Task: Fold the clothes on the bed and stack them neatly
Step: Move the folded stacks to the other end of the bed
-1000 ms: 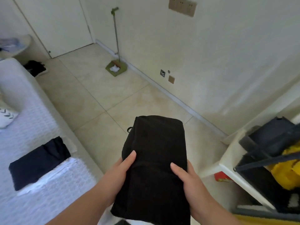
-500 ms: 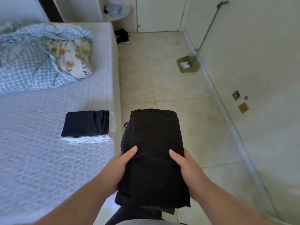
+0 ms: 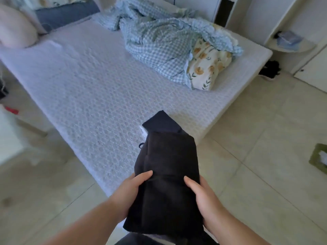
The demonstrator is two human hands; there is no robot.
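A folded black garment [image 3: 169, 177] is held flat between both hands above the near edge of the bed [image 3: 99, 96]. The left hand [image 3: 130, 190] grips its left side, thumb on top and fingers hidden beneath; the right hand [image 3: 200, 193] grips its right side in the same way. The hands are apart, with the width of the cloth between them. Just beyond the hands, partly covered by the held garment, a folded dark navy garment [image 3: 160, 122] lies on a white folded item [image 3: 143, 132] at the edge of the bed. Farther beyond and to the right of the hands, a crumpled blue checked blanket [image 3: 159, 45] lies against a flowered pillow [image 3: 207, 68]. Tiled floor [image 3: 256, 156] lies to the right of the right hand.
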